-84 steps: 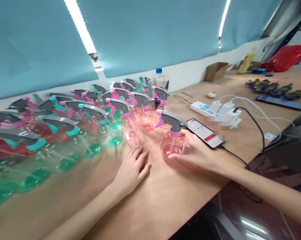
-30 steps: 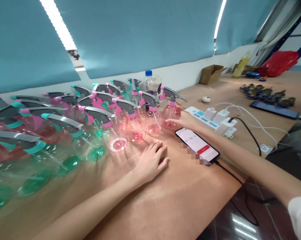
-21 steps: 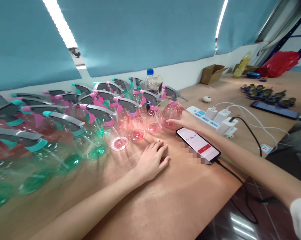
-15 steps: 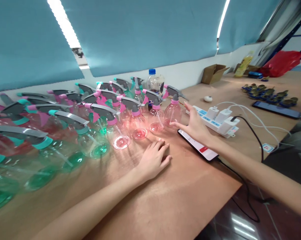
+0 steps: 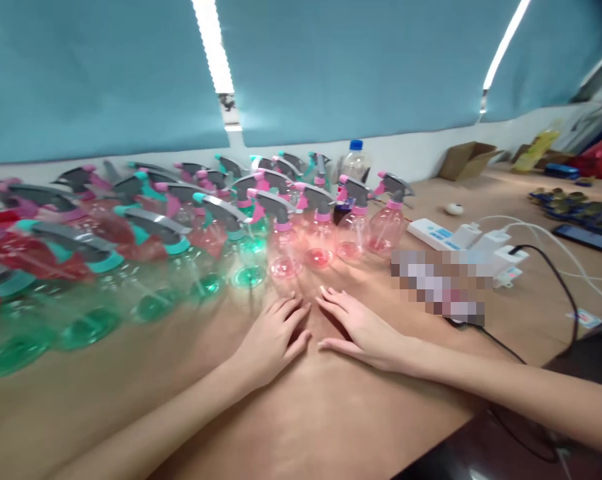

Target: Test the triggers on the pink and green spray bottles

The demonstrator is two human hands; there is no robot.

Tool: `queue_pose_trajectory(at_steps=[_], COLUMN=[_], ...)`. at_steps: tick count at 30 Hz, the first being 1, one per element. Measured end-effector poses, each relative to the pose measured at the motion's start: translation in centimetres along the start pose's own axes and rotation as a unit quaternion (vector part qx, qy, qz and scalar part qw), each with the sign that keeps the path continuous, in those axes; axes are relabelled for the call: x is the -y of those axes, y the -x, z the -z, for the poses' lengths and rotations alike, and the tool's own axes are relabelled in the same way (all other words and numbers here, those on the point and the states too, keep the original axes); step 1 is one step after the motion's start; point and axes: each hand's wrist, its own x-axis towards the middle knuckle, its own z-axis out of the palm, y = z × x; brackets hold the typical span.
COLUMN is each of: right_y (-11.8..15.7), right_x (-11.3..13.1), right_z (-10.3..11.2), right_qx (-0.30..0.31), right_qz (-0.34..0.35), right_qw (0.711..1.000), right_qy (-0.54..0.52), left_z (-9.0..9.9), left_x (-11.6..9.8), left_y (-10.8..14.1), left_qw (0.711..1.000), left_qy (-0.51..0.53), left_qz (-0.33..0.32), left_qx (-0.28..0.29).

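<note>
Flat on the brown tabletop (image 5: 301, 427) lies my left hand (image 5: 275, 340), fingers extended, holding nothing. My right hand (image 5: 363, 330) rests just beside it, its fingers also stretched out and bare. Beyond the fingertips stand several clear spray bottles in rows. The closest pink-tinted spray bottle (image 5: 284, 250) has a pink collar and grey trigger head. To its left a green-tinted spray bottle (image 5: 248, 263) has a turquoise collar. Each of these two has a little coloured material visible at its base. Neither hand touches a bottle.
Right of my hands lies a pixelated phone (image 5: 438, 287) with a black cable. Behind it is a white power strip (image 5: 431, 233) with chargers. Farther off are a cardboard box (image 5: 465, 162), a small white object (image 5: 453, 209) and a blue-capped bottle (image 5: 355, 163) among the sprayers.
My right hand has moved left, away from above the phone, and down onto the table beside my left hand. The camera view has turned left.
</note>
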Motion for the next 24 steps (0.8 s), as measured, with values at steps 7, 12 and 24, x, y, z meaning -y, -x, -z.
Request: queue_pose_trajectory(at_steps=[7,12,24], right_y=[-5.9,-10.4,-19.9], right_x=[6.8,13.2,25.9], right_z=[-4.5,-8.8,-16.6], right_qx=[0.043,0.058,0.072], right_qz=[0.088,0.166,0.322], right_qw=[0.995,0.982,0.933], right_qy=[-0.027,-0.07,-0.141], left_z=[3.3,5.1,9.4], left_x=[2.3,4.1,10.1], left_y=[11.6,20.1,33.4], left_qw=[0.995,0.986,0.889], left_qy=[-0.059,-0.076,0.028], left_qz=[0.086,0.144,0.408], left_qx=[-0.006,-0.027,-0.208])
